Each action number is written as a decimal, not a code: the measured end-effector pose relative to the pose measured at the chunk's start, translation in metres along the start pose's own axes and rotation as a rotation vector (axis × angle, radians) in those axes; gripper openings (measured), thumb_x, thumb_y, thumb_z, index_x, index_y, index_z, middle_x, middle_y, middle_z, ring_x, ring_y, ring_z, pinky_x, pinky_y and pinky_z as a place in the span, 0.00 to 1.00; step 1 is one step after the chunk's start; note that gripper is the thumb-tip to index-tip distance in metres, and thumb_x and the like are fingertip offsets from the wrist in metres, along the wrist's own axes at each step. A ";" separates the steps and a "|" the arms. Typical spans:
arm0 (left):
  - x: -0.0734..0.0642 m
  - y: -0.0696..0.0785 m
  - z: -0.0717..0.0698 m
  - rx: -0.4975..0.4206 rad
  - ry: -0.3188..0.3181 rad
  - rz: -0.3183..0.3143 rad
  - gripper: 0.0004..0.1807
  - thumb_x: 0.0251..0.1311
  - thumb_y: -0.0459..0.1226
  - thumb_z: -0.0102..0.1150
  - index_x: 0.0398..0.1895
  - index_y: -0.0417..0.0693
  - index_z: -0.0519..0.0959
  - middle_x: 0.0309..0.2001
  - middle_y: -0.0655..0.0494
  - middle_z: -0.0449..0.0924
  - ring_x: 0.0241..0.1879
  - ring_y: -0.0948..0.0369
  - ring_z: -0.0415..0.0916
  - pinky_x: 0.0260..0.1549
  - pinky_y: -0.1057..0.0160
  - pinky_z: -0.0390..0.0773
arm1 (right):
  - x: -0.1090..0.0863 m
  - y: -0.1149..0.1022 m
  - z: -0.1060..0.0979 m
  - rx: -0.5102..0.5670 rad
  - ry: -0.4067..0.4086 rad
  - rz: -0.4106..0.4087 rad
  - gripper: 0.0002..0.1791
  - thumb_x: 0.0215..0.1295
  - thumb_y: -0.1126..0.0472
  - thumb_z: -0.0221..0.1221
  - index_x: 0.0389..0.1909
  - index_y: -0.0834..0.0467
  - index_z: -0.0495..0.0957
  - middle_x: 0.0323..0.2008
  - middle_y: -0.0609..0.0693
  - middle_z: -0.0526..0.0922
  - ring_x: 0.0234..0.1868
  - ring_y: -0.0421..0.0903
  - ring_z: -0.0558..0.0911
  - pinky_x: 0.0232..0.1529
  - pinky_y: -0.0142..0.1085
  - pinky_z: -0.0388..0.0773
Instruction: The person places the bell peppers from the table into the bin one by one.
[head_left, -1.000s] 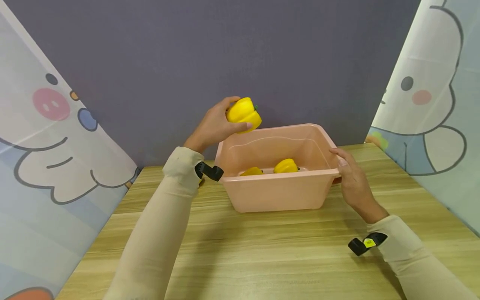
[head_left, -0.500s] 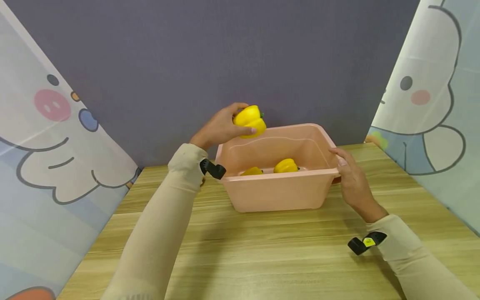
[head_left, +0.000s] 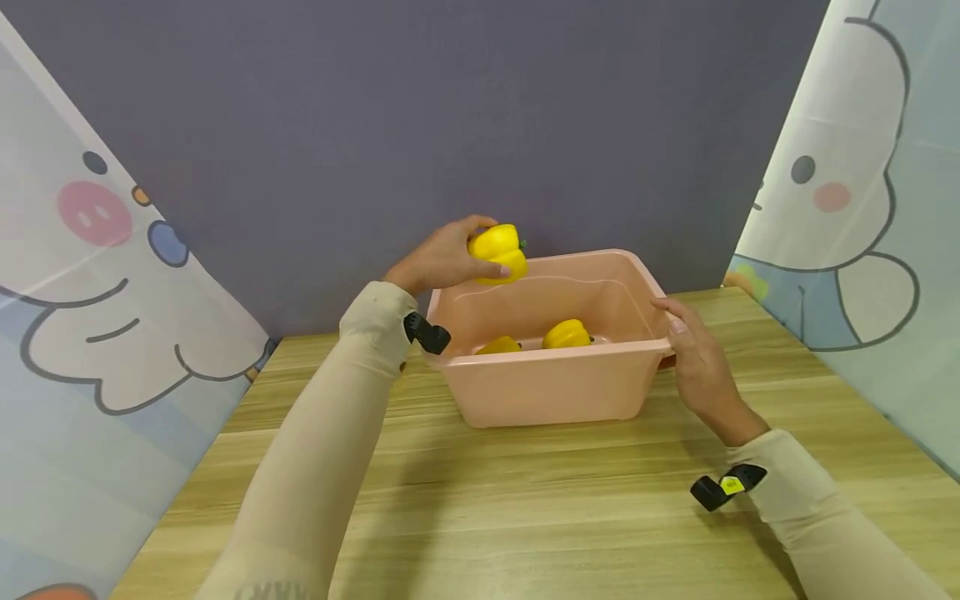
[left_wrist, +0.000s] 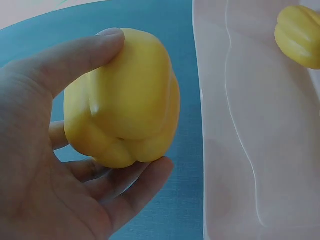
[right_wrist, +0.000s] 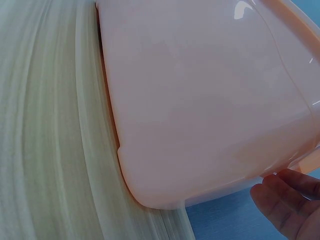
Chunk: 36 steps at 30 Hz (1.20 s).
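Note:
My left hand (head_left: 442, 257) grips a yellow bell pepper (head_left: 498, 252) above the left back part of a pink plastic tub (head_left: 555, 387). In the left wrist view the thumb lies along one side of the bell pepper (left_wrist: 125, 95), with the other fingers behind and below it. My right hand (head_left: 701, 362) holds the tub's right rim, thumb on top; in the right wrist view its fingertips (right_wrist: 270, 192) touch the underside of that rim. Inside the tub sit two more yellow bell peppers, one near the middle (head_left: 567, 334) and one, partly hidden by the front wall, further left (head_left: 500, 345).
The tub stands on a wood-grain table (head_left: 570, 508), close to a dark grey back panel (head_left: 480, 125). Cartoon-printed sheets (head_left: 82, 333) flank both sides. A small brown thing (head_left: 402, 367) is mostly hidden behind my left wrist.
My left hand has moved down and a little to the right with the bell pepper, closer to the tub. The right hand stays on the rim. The head view has shifted slightly.

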<state>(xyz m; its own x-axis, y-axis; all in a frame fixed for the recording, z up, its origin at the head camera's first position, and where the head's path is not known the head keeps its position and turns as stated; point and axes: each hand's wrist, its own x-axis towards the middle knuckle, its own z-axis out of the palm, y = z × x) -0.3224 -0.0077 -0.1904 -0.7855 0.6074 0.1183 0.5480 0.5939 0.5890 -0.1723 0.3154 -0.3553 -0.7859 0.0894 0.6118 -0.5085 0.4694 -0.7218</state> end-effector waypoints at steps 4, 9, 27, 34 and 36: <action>0.004 -0.003 0.001 0.030 -0.018 0.005 0.45 0.54 0.51 0.73 0.73 0.51 0.63 0.51 0.55 0.75 0.46 0.55 0.75 0.47 0.56 0.76 | 0.000 0.000 0.000 0.008 -0.001 0.001 0.24 0.82 0.57 0.37 0.71 0.60 0.66 0.60 0.65 0.73 0.33 0.36 0.80 0.29 0.31 0.81; 0.007 -0.004 0.003 0.068 -0.043 -0.017 0.44 0.55 0.51 0.72 0.72 0.51 0.64 0.52 0.55 0.74 0.46 0.55 0.75 0.45 0.56 0.77 | -0.001 0.000 0.000 0.006 0.000 0.003 0.24 0.82 0.57 0.37 0.71 0.59 0.66 0.60 0.66 0.73 0.33 0.36 0.80 0.29 0.30 0.80; 0.009 -0.017 0.010 0.099 -0.101 -0.057 0.43 0.56 0.50 0.71 0.72 0.49 0.64 0.54 0.53 0.73 0.46 0.55 0.75 0.45 0.58 0.77 | -0.001 0.000 -0.001 -0.010 0.002 0.007 0.24 0.82 0.56 0.37 0.72 0.59 0.66 0.59 0.66 0.74 0.34 0.35 0.79 0.30 0.29 0.80; 0.007 -0.016 0.013 0.133 -0.124 -0.070 0.43 0.57 0.51 0.71 0.72 0.49 0.64 0.57 0.53 0.72 0.47 0.55 0.74 0.45 0.57 0.77 | -0.001 0.000 -0.001 -0.012 -0.001 0.007 0.24 0.82 0.56 0.36 0.72 0.58 0.66 0.58 0.66 0.75 0.34 0.35 0.79 0.30 0.29 0.80; 0.007 -0.015 0.014 0.156 -0.127 -0.073 0.42 0.56 0.52 0.71 0.72 0.50 0.65 0.57 0.54 0.72 0.47 0.55 0.74 0.44 0.57 0.77 | 0.000 0.000 -0.002 -0.018 -0.004 0.005 0.24 0.82 0.56 0.36 0.72 0.58 0.65 0.59 0.66 0.74 0.34 0.35 0.79 0.30 0.28 0.79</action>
<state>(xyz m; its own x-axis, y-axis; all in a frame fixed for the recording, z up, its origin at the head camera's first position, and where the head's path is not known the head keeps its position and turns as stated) -0.3319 -0.0047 -0.2098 -0.7878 0.6153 -0.0274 0.5364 0.7072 0.4605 -0.1714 0.3169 -0.3552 -0.7900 0.0886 0.6066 -0.4980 0.4843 -0.7193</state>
